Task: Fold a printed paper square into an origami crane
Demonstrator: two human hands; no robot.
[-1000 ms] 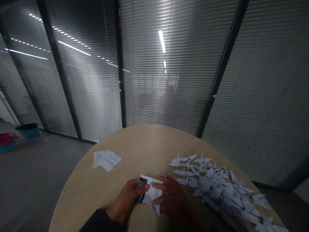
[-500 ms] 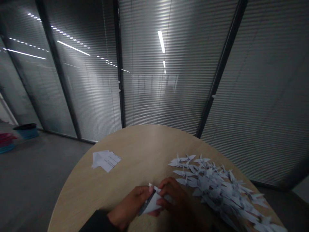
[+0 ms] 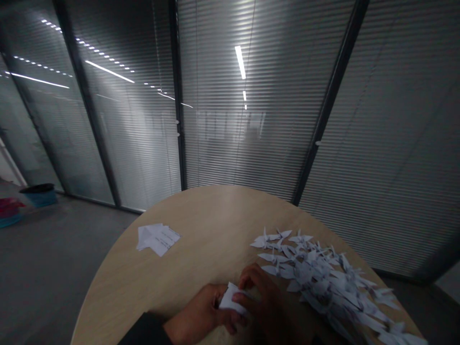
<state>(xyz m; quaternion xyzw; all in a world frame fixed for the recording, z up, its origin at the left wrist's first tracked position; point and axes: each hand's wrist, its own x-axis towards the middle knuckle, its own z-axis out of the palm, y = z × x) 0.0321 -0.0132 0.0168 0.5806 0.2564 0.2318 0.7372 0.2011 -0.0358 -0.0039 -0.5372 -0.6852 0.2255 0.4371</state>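
A small folded piece of white paper point(image 3: 230, 298) is held between both hands above the near part of the table. My left hand point(image 3: 205, 309) is closed around its left and lower side. From the right, my right hand point(image 3: 261, 297) grips it, with the thumb pressed on its face and the index finger bent above the edge. The fingers hide part of the folds. To the right of my hands lies a spread pile of white folded paper cranes point(image 3: 316, 273). Several flat paper sheets point(image 3: 158, 238) lie overlapped on the table's left side, printed lines on the top one.
The round wooden table point(image 3: 215, 215) has its far edge close to a glass partition with blinds point(image 3: 237, 143). On the floor at left stand a blue bin with a black liner point(image 3: 40, 195) and a blue and red container point(image 3: 10, 211).
The folded paper has been turned in my hands, and its dark printed strip no longer shows. My left thumb has moved down from the paper's top edge. The cranes and sheets have not moved.
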